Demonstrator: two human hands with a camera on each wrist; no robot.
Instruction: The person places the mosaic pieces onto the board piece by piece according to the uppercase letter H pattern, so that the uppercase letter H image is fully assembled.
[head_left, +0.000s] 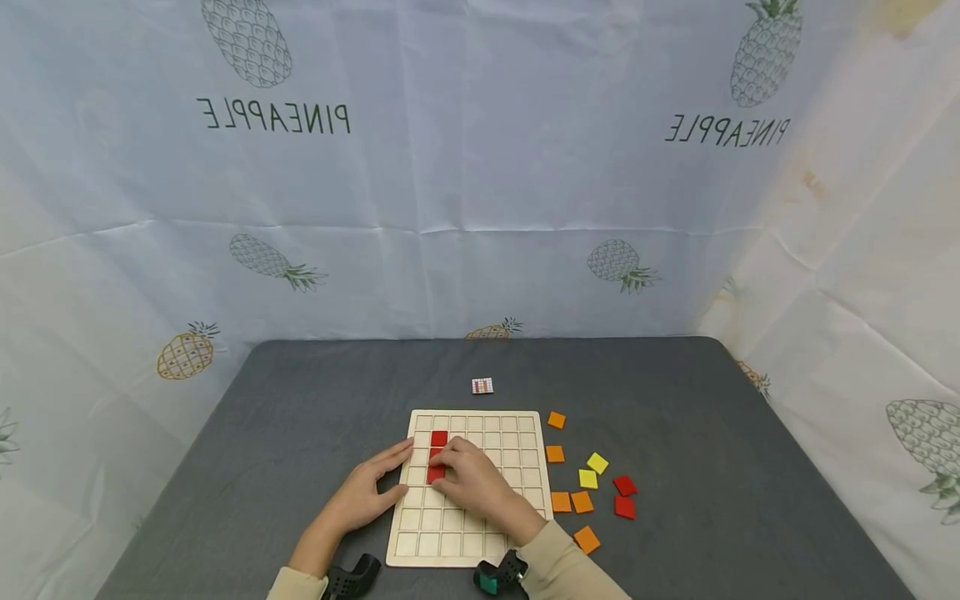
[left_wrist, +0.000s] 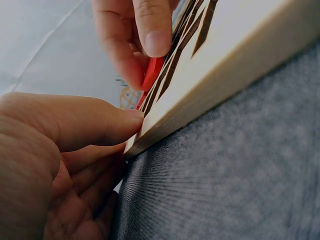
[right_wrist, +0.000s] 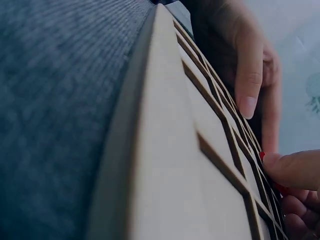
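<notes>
A pale wooden grid board (head_left: 517, 442) lies on the table. My left hand (head_left: 358, 496) rests against its left edge, thumb and fingers spread and fairly straight. Over the board's left part, my right hand (head_left: 476, 483) pinches a red square tile (left_wrist: 152, 72) between thumb and fingers, low over the grid. Red shows in a short column there: one red tile (head_left: 438, 437) sits in a cell near the top, with more red below it, partly hidden by the right fingers.
Right of the board lie several loose orange tiles (head_left: 587, 539), two yellow tiles (head_left: 588, 479) and two red tiles (head_left: 625, 507). A small patterned card (head_left: 482, 386) lies beyond the board on the dark grey table (head_left: 315, 392). A pineapple-print cloth (head_left: 465, 183) hangs behind.
</notes>
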